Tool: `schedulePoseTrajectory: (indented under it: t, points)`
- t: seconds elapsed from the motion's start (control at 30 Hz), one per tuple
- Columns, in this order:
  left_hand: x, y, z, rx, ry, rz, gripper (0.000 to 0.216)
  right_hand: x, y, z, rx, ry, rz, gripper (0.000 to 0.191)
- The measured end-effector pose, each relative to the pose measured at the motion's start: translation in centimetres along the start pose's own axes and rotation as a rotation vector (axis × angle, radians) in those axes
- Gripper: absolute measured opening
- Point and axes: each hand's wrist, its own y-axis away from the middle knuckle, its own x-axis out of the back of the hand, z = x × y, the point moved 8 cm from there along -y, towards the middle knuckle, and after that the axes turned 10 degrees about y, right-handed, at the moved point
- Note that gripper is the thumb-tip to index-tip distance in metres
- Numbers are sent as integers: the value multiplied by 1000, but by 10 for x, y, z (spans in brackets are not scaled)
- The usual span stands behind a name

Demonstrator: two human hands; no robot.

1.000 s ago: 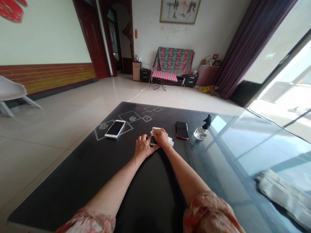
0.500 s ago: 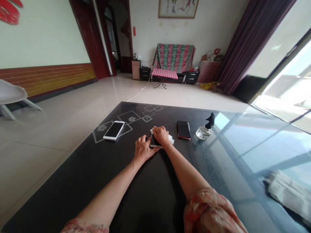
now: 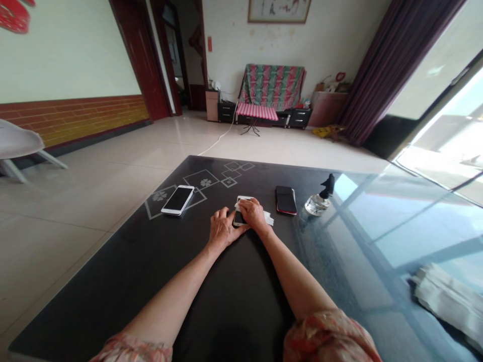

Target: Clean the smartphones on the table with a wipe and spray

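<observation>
A white-framed smartphone [image 3: 239,219] lies face up on the black tabletop [image 3: 226,281] in front of me. My left hand [image 3: 223,229] steadies it, with the thumb along its near edge and the fingers bent at its left side. Over the screen, my right hand [image 3: 253,213] presses a white tissue [image 3: 269,219], whose loose end sticks out to the right under the palm. Much of the screen is hidden by this hand.
Left on the table lies a white phone [image 3: 178,200]. To the right are a dark phone [image 3: 286,200] and a clear spray bottle [image 3: 317,202] with a black trigger. A pale folded cloth [image 3: 449,296] rests at the far right; a white chair [image 3: 22,143] stands left.
My right hand has slid a little toward me with the tissue, uncovering the phone's far edge. My left hand stays beside the phone. The view has tilted slightly.
</observation>
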Motion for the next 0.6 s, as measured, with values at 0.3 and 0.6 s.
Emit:
schedulePoseTrajectory:
  t: [0.3,0.6]
  points:
    - [3,2,3,-7,17,9,54,8,29,-2,84,-41,39,24]
    - [0,0,2,-1,26,13,65,-4,-14,37,-83,32,16,25]
